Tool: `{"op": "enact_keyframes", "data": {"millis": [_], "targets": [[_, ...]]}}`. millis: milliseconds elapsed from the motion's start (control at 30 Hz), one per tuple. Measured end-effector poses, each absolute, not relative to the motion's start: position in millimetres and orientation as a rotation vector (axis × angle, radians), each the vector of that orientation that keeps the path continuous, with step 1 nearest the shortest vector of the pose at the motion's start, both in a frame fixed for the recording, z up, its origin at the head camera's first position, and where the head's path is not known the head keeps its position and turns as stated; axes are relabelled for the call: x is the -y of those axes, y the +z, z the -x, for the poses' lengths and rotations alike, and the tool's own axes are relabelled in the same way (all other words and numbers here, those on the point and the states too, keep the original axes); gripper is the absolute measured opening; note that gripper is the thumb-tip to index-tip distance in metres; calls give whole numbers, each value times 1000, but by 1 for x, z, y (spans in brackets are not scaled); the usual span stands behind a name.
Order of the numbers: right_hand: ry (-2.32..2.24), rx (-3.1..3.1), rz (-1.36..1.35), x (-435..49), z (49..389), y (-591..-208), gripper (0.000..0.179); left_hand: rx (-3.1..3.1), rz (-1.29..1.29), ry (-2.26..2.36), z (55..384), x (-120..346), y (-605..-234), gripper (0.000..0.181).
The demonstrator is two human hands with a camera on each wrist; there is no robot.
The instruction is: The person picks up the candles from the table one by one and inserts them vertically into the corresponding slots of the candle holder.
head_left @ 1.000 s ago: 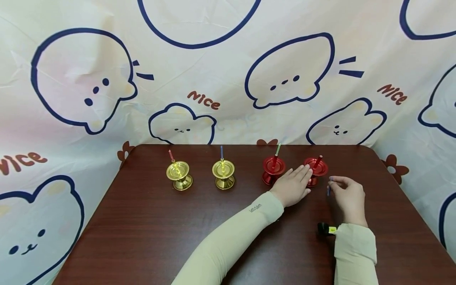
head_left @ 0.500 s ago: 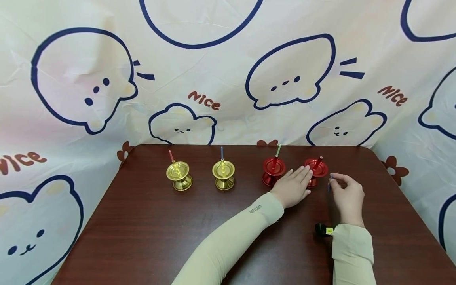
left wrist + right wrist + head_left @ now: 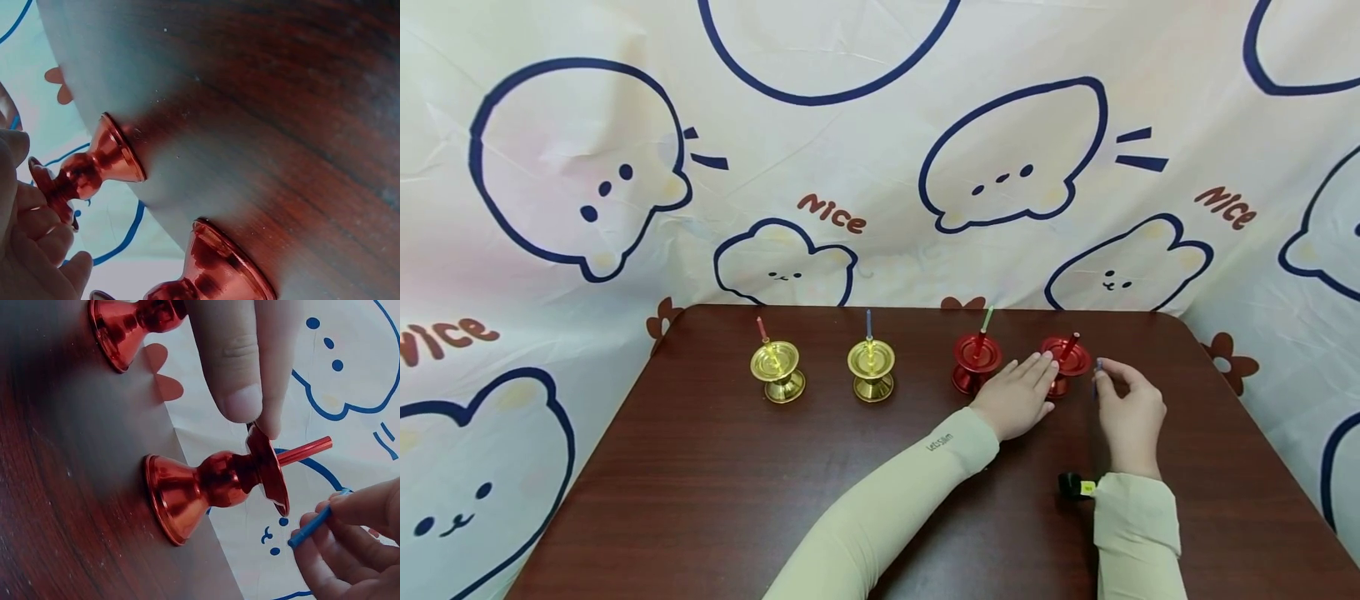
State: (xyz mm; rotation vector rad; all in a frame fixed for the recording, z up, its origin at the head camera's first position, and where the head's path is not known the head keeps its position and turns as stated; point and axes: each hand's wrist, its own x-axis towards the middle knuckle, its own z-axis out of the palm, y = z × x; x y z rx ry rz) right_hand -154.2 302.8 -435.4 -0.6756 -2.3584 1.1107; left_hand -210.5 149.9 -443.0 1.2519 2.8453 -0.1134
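Note:
A red metal candle holder (image 3: 1078,360) stands at the right end of the row, a bare tube rising from its dish. My left hand (image 3: 1015,398) reaches in from its left; in the right wrist view, thumb (image 3: 240,394) and a finger pinch the dish's rim. Just right of that holder, my right hand (image 3: 1131,417) pinches a thin blue candle (image 3: 312,525) between thumb and fingers. The candle is apart from the tube (image 3: 309,450). In the left wrist view the gripped holder (image 3: 84,175) is partly covered by fingers.
Left of the left hand's fingers stands another red holder (image 3: 976,352) with a green candle (image 3: 987,320). Farther left are a gold holder (image 3: 872,387) with a blue candle (image 3: 869,324) and another gold holder (image 3: 784,388) with a pinkish-red candle (image 3: 762,328). A printed cloth (image 3: 895,150) hangs behind the table (image 3: 700,500).
My right hand has shifted a little left and away from me, bringing the blue candle closer to the right-hand red holder. The left hand keeps its place at the rim.

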Motion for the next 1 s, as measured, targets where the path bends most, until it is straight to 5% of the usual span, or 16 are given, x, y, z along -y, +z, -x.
{"op": "enact_keyframes", "data": {"millis": [1000], "targets": [[1136, 2054, 453, -299, 184, -420, 27, -2823, -1268, -116, 212, -150, -443, 65]]}}
